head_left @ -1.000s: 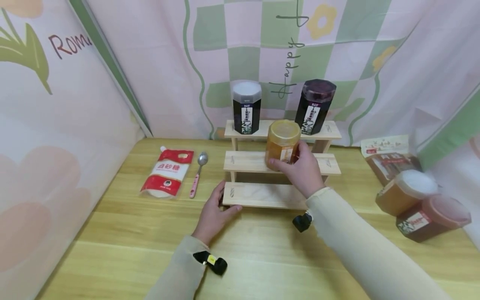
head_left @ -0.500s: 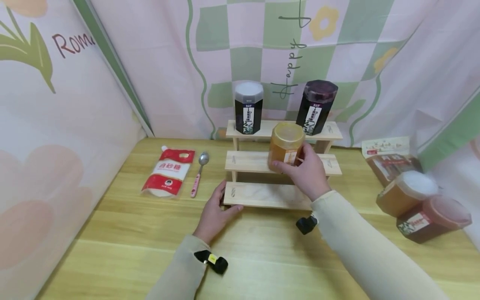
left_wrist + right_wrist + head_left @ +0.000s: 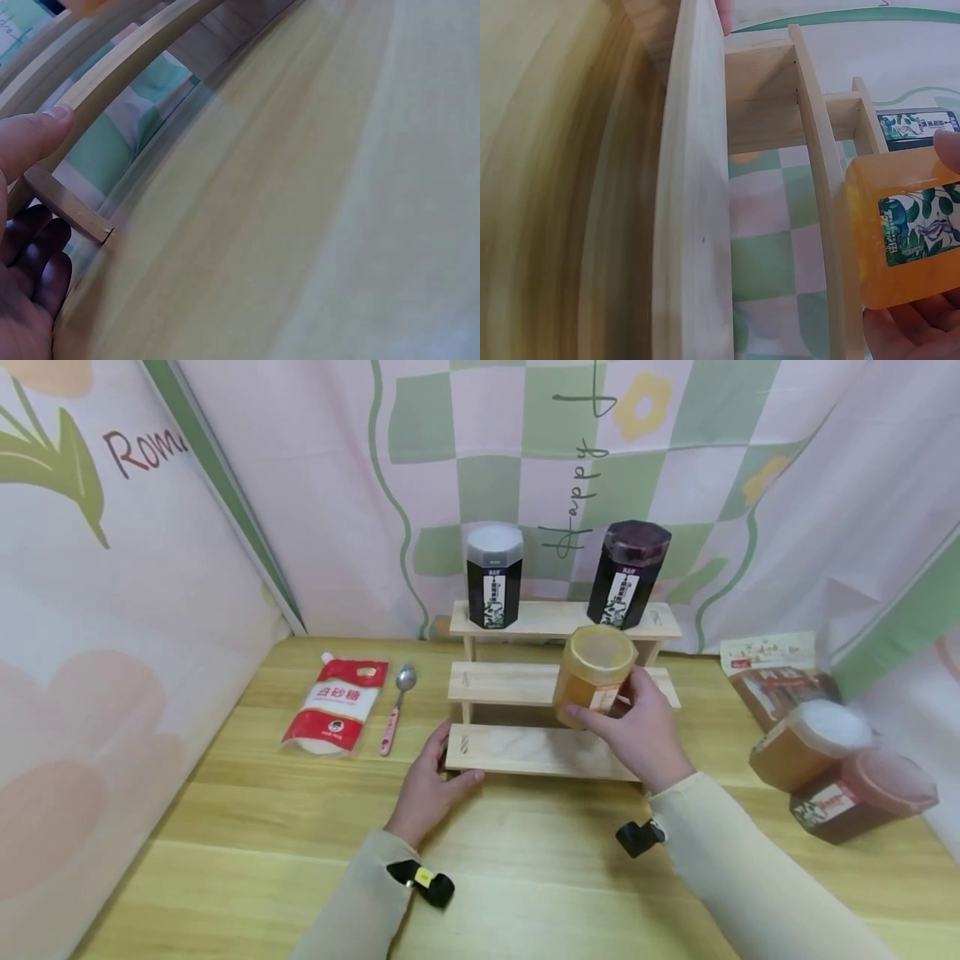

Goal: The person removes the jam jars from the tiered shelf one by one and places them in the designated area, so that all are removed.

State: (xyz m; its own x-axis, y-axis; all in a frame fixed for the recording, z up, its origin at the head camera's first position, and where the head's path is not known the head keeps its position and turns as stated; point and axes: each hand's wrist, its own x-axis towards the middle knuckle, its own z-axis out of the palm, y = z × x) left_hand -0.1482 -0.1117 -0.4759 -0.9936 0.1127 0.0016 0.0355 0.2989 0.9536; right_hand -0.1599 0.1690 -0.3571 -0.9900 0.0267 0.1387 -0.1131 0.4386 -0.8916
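Observation:
My right hand (image 3: 645, 727) grips a jar of amber jam (image 3: 592, 672) by its sides, thumb on the near left face. The jar is tilted and overlaps the middle and lowest tiers of a three-tier wooden rack (image 3: 525, 747) in the head view. In the right wrist view the orange jar (image 3: 900, 225) shows a leafy label beside a tier's edge. My left hand (image 3: 431, 793) holds the left end of the lowest tier. Its thumb lies along the front edge (image 3: 37, 139), with the other fingers curled at the end support.
Two dark jars, one white-lidded (image 3: 495, 577) and one purple-lidded (image 3: 630, 575), stand on the top tier. A red-and-white sugar bag (image 3: 337, 706) and a spoon (image 3: 396, 710) lie left. An orange jar (image 3: 813, 743), a red jar (image 3: 862, 797) and a brown packet (image 3: 780, 681) are right.
My right hand has brought the amber jam jar to the right and toward me, from in front of the middle tier to lower down. The left hand stays at the rack's end.

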